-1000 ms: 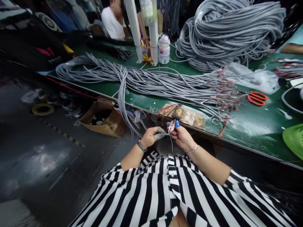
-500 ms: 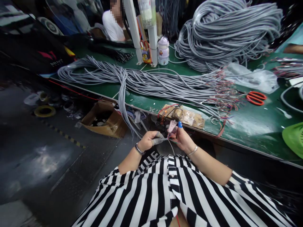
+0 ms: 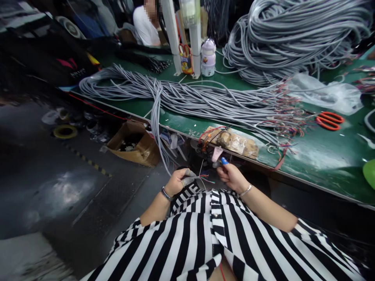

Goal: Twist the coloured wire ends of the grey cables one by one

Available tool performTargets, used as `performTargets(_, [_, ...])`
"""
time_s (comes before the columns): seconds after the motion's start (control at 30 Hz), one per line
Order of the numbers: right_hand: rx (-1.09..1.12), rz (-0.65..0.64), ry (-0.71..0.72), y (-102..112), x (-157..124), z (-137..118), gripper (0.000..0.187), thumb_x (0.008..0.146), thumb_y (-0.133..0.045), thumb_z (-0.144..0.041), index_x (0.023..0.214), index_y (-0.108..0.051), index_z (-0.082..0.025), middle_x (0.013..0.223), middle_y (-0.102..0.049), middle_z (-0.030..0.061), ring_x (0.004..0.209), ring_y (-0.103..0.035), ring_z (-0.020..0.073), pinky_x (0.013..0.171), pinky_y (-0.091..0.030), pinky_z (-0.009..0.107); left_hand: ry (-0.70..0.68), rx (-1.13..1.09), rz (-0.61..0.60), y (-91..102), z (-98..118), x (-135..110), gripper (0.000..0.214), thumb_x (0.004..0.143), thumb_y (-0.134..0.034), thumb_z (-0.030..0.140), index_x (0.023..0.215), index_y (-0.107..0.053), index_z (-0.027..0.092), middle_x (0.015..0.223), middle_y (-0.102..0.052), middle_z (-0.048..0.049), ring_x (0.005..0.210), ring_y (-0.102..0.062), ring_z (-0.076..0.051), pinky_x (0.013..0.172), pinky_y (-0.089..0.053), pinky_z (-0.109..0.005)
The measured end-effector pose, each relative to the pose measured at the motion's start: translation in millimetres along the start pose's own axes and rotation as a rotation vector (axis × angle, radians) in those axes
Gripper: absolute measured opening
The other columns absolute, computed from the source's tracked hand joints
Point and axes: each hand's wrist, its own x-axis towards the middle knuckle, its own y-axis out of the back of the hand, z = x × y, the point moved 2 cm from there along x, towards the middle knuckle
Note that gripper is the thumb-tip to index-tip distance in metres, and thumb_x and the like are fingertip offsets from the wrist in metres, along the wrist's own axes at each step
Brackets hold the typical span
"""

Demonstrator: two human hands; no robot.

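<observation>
My left hand (image 3: 177,181), with grey covers on its fingertips, is closed around the end of a grey cable (image 3: 190,180). Thin coloured wires (image 3: 206,178) fan out of that end toward the right. My right hand (image 3: 230,174) is apart from these wires, its fingers curled in and a blue cover on the thumb. Whatever it may grip is hidden. Just above its fingers a pale pink piece (image 3: 217,154) shows at the bench edge; I cannot tell whether they touch. A thin pale strand (image 3: 201,167) stands near the wires.
On the green bench (image 3: 316,160) lie a long bundle of grey cables (image 3: 187,99), a big cable coil (image 3: 295,43), orange-handled scissors (image 3: 330,120) and a taped board (image 3: 234,142). A cardboard box (image 3: 134,144) stands below. A person in white (image 3: 145,25) is across the bench.
My hands have moved apart; the right has left the wires, which now lie bare and spread. The left still holds the cable. The whole view has shifted slightly.
</observation>
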Motion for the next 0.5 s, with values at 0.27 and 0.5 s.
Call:
performTargets(0.27, [-0.176, -0.254, 0.093, -26.3, -47.9, -32.5, 0.06, 0.08, -0.055, -0.07, 0.054, -0.058, -0.015, 0.04, -0.035, -0.0051, 0.034, -0.037, 0.0075, 0.037, -0.029, 0.021, 0.083, 0.345, 0.109, -2.5, -16.3, 7.8, 0.016, 0.082, -0.064, 0.025, 0.094, -0.069, 0.016, 0.092, -0.071, -0.0069, 0.088, -0.066, -0.019, 0.084, -0.052, -0.034])
performTargets(0.5, [0.077, -0.685, 0.081, -108.2, -119.7, -94.5, 0.074, 0.076, -0.035, -0.085, 0.041, -0.044, -0.02, 0.038, -0.035, -0.0012, 0.043, -0.052, 0.0151, 0.048, -0.05, 0.028, 0.116, 0.437, 0.254, 3.6, -26.8, 17.1, 0.03, 0.08, -0.062, 0.02, 0.11, -0.065, 0.018, 0.102, -0.07, -0.0072, 0.092, -0.068, -0.022, 0.087, -0.055, -0.04])
